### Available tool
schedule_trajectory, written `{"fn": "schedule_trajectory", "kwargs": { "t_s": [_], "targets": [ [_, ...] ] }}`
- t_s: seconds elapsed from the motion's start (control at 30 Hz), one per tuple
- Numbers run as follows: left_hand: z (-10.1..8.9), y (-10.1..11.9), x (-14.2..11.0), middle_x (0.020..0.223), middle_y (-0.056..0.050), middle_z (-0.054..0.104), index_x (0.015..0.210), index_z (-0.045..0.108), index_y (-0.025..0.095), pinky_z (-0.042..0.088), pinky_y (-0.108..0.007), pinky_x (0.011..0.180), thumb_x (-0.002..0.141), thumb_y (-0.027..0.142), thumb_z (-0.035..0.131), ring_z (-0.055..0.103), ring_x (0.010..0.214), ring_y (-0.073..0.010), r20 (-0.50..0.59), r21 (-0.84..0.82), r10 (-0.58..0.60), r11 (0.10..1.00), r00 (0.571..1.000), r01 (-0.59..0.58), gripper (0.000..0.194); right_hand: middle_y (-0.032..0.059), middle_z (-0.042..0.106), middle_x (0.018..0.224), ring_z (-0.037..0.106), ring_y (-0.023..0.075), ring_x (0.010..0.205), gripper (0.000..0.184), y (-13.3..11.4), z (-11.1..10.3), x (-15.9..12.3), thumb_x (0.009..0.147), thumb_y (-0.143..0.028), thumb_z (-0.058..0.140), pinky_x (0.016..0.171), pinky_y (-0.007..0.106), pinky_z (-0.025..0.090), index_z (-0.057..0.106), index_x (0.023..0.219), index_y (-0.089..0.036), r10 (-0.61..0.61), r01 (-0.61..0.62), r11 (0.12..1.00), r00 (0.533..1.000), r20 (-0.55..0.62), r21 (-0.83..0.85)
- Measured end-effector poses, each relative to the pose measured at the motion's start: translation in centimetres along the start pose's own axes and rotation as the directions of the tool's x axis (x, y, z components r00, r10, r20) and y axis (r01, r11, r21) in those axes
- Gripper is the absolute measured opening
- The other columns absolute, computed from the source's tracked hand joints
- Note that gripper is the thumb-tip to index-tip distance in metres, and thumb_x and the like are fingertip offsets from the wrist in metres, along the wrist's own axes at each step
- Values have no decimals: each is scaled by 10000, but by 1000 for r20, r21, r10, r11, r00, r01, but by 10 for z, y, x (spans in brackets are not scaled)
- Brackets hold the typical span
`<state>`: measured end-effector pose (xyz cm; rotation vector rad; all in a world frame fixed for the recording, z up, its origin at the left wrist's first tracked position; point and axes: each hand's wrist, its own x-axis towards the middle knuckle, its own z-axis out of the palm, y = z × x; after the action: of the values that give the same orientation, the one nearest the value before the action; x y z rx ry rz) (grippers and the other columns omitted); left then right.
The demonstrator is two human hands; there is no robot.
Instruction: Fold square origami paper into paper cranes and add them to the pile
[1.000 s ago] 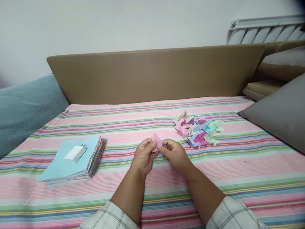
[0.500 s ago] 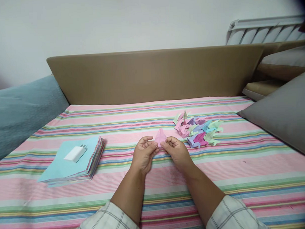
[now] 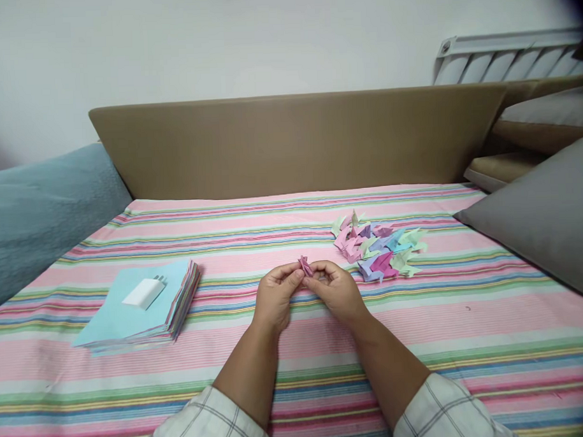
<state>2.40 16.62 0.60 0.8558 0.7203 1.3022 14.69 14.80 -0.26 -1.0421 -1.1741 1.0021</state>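
Between my hands is a small folded pink paper (image 3: 304, 265), seen edge-on with its layers bunched together. My left hand (image 3: 276, 294) pinches it from the left with thumb and forefinger. From the right, my right hand (image 3: 336, 291) pinches it the same way, the two thumbs nearly meeting. The paper's lower part is hidden by my fingertips. Just beyond my right hand lies a cluster of folded paper cranes (image 3: 379, 247) in pink, purple, blue and green.
At left, a stack of coloured paper (image 3: 108, 314) with a light blue top sheet bears a white plug adapter (image 3: 144, 294). A striped cloth (image 3: 321, 383) covers the surface. A brown backrest (image 3: 293, 145) stands behind, a blue cushion (image 3: 47, 214) left, a grey pillow (image 3: 544, 209) right.
The pink paper has gone from a flat pointed shape facing me to a narrow, edge-on bundle. My hands have drawn slightly closer together, fingers curled in around it.
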Motion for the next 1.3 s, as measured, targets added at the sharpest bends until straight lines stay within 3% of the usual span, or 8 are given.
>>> {"fn": "schedule_trajectory", "kwargs": {
  "t_s": [0.13,0.27,0.53,0.7,0.9,1.07,1.3],
  "targets": [
    [-1,1,0,815,-63,713,751,705,145,501,-313,765,557,267,805,645,791,-181,13,4,14,1000,1000,-15,250,6,565,763,531,123,662,307,-3,-1,-1,633,-344,726,620,253,476,642,879,-180,-18,17,1000,999,45,8],
    [-2,2,-1,806,-61,705,739,699,144,499,-302,773,563,267,805,639,814,-178,17,24,42,999,999,-42,239,43,629,883,569,150,730,256,-8,-3,-3,735,-415,628,669,282,484,653,852,-189,-47,47,999,997,63,4],
    [-1,1,-2,743,-42,677,690,693,132,504,-296,725,630,361,750,614,709,-146,19,52,18,998,1000,-19,244,12,623,709,552,144,646,246,-8,-3,-3,760,-428,598,626,269,458,625,764,-184,-53,54,998,998,32,-21],
    [-5,-2,-1,614,13,593,572,610,140,480,-253,685,669,319,717,563,632,-109,36,131,61,989,997,-65,230,-7,572,592,519,136,581,279,-6,-4,-2,781,-441,568,566,255,421,621,708,-177,-56,55,993,998,-8,-104],
    [-7,-3,0,719,-13,610,573,619,147,442,-234,716,680,277,699,552,721,-127,69,273,150,948,986,-164,186,27,660,762,596,163,698,217,-9,0,-4,751,-384,603,643,273,471,630,838,-187,-78,73,992,996,-40,-102],
    [-7,-3,0,755,-27,620,595,633,147,451,-244,737,675,277,701,563,752,-139,67,273,147,949,987,-160,167,26,634,721,563,154,645,182,-12,0,-4,746,-360,597,599,267,457,639,770,-185,-120,106,976,990,-67,-191],
    [-3,-2,-1,558,35,552,599,591,154,464,-201,563,597,327,752,535,530,-88,-44,130,24,991,999,-19,236,-22,556,641,536,127,561,235,-8,1,-3,733,-430,600,545,252,478,560,748,-199,55,-52,998,997,-56,43]
  ]
}}
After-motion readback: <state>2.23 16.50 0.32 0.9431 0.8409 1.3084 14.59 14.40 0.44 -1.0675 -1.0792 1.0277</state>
